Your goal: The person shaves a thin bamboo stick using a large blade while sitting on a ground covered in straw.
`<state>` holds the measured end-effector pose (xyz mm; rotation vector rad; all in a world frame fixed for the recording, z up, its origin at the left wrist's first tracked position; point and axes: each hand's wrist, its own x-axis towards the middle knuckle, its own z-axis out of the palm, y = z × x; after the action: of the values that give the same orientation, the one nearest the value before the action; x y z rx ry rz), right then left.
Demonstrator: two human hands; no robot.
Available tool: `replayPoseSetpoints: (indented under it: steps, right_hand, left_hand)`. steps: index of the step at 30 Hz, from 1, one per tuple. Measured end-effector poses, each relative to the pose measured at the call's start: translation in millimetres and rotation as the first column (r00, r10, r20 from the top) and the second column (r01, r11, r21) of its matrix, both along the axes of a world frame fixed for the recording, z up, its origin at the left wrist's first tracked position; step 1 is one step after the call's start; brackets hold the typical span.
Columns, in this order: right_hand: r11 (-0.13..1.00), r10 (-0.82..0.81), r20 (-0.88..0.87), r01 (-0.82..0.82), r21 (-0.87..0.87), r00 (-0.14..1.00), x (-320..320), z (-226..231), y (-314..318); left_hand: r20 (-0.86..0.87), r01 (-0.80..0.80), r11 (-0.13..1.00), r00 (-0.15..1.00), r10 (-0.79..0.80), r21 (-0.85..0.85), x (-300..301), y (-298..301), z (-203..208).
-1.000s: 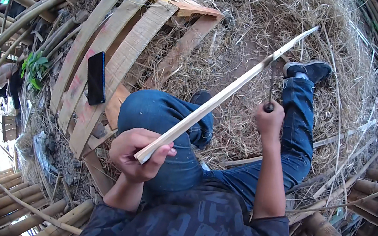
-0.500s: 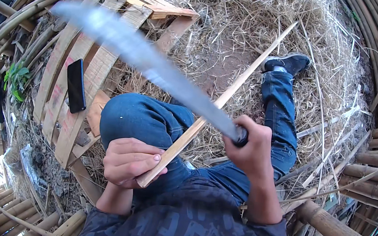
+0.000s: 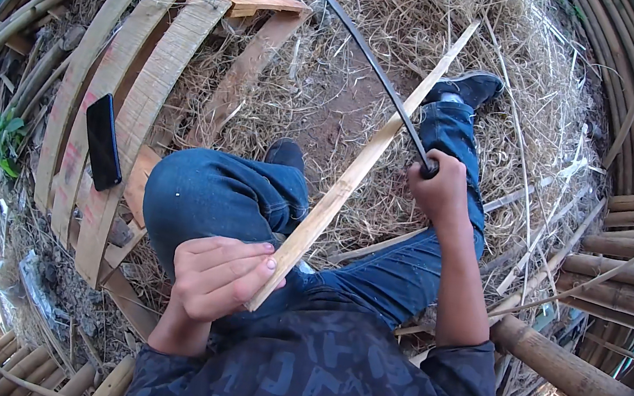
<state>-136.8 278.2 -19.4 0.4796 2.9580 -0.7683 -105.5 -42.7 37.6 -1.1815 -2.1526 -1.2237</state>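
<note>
A long, pale strip of split wood or bamboo (image 3: 354, 172) slants from my lap toward my outstretched foot, narrowing to a point at its far end. My left hand (image 3: 215, 277) is closed around its near end, thumb on top, by my bent knee. In my right hand (image 3: 441, 186), fingers wrapped round the dark handle, is a machete (image 3: 370, 62). Its blade is seen nearly edge-on and points to the far left. The blade crosses the strip's upper half; whether the edge bites into the wood I cannot tell.
At the left stands a slatted wooden crate (image 3: 171, 63) with a dark phone (image 3: 104, 141) lying on its slats. Curly shavings (image 3: 414, 6) cover the ground ahead. My legs in jeans (image 3: 227, 192) flank the strip. Bamboo poles (image 3: 567, 370) line the right side.
The machete has swung from across my lap, over the crate, to farther out along the strip. My right hand has moved forward with it. My left hand keeps its hold.
</note>
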Motion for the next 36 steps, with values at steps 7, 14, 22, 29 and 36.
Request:
replayPoseSetpoints:
  steps: [7, 14, 22, 29, 36]
  right_hand:
    - [0.953, 0.210, -0.145, -0.236, -0.192, 0.967, 37.5, 42.1, -59.8]
    - [0.899, 0.363, -0.093, -0.375, -0.228, 0.927, 37.5, 38.9, -78.6]
    - [0.996, 0.085, -0.108, -0.086, -0.007, 0.991, 6.9, -5.9, -29.4]
    - [0.701, -0.212, 0.164, 0.267, -0.661, 0.963, 21.1, -28.5, 19.4]
    - [0.596, -0.136, 0.170, 0.218, -0.773, 0.976, 32.8, -8.7, 2.3]
  left_hand:
    - [0.048, 0.007, 0.999, 0.999, -0.009, 0.051, -2.1, 0.8, 1.7]
    - [-0.006, -0.072, 0.995, 0.997, 0.071, -0.068, 0.1, -1.6, -4.0]
    - [-0.034, -0.090, 0.993, 0.996, 0.087, -0.082, 0.6, -2.1, -4.5]
    - [0.044, -0.061, 0.998, 0.997, 0.061, -0.014, -2.8, -6.5, -2.7]
    - [0.088, -0.088, 0.996, 0.992, 0.091, -0.036, 6.1, -11.7, 0.6]
